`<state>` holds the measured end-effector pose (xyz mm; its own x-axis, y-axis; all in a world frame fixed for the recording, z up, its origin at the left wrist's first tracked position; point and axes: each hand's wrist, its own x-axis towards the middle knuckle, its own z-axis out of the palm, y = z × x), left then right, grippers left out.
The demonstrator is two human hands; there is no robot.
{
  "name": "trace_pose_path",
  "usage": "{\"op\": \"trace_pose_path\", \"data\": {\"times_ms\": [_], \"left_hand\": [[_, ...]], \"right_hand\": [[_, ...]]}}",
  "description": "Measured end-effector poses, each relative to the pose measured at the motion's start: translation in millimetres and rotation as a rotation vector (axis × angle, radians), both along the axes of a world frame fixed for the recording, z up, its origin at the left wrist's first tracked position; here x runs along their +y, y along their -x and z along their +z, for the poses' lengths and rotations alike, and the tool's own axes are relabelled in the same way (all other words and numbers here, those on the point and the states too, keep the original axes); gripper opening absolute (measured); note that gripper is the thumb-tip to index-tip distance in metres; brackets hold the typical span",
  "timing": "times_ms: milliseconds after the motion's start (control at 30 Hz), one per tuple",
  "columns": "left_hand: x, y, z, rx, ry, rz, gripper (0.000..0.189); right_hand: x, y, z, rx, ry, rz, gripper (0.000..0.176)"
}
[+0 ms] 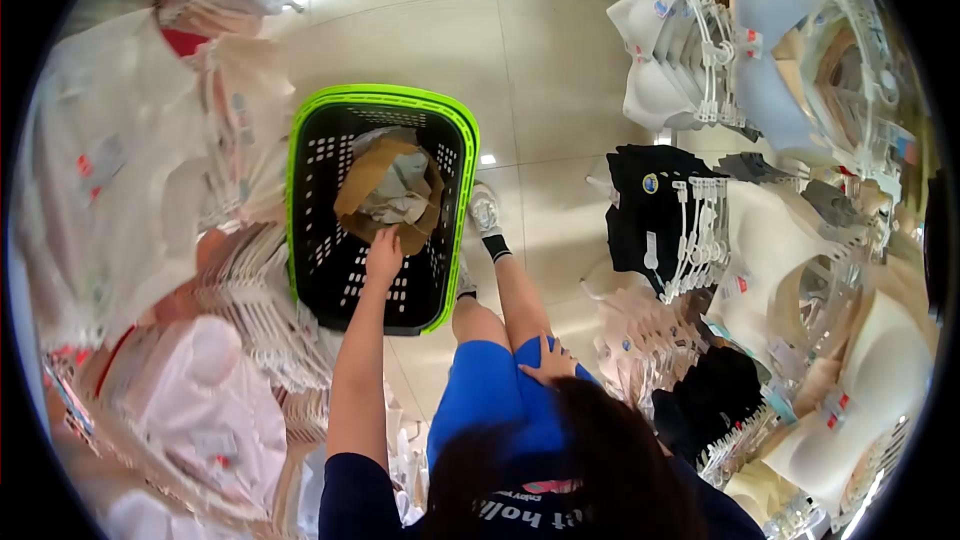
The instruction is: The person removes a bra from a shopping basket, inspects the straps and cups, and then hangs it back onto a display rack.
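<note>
My left hand (385, 254) reaches down into a black shopping basket (382, 93) with a bright green rim. Its fingers are closed on the near edge of a brown paper bag (365, 178). Crumpled whitish wrapping (400, 185) shows in the bag's open mouth; what lies under it is hidden. My right hand (548, 360) rests on my thigh, over the blue shorts, fingers spread and holding nothing.
The basket stands on the tiled floor (545, 60) beside my shoe (484, 208). Racks of hanging bras line both sides: pale ones (210, 360) at the left, black ones (640, 205) and white ones (660, 50) at the right.
</note>
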<state>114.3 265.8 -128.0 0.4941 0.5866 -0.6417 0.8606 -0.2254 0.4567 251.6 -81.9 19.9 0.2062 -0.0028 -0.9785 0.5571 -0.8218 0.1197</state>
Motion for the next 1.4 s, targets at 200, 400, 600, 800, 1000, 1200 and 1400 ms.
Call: {"op": "trace_pose_path", "data": {"times_ms": [200,400,600,800,1000,1200,1400], "left_hand": [[19.4,-62.1,-139.3,0.130,-0.004,0.118,0.037],[36.4,-51.0,-239.7,0.010,0.280,0.655,0.049],[35.0,-22.1,-310.8,0.368,0.241,-0.037,0.048],[8.6,43.8,-331.2,-0.097,-0.203,0.203,0.029],[43.5,-21.7,-194.8,0.144,0.381,0.367,0.046],[49.3,-93.7,-206.2,0.272,0.637,0.477,0.064],[28.1,-55.0,-332.1,0.068,0.561,0.926,0.074]], "right_hand": [[-12.3,4.1,-3.1,-0.090,-0.060,0.061,0.088],[-1.0,-7.8,-3.5,-0.043,0.031,-0.048,0.088],[-13.3,-1.0,-12.2,-0.081,-0.018,0.027,0.078],[-61.9,44.0,-37.6,-0.203,-0.108,0.197,0.075],[7.5,12.4,-1.4,-0.068,-0.059,0.017,0.073],[-4.9,12.0,-9.3,-0.092,-0.020,-0.023,0.074],[-48.8,25.7,-33.4,-0.127,-0.033,-0.010,0.074]]}}
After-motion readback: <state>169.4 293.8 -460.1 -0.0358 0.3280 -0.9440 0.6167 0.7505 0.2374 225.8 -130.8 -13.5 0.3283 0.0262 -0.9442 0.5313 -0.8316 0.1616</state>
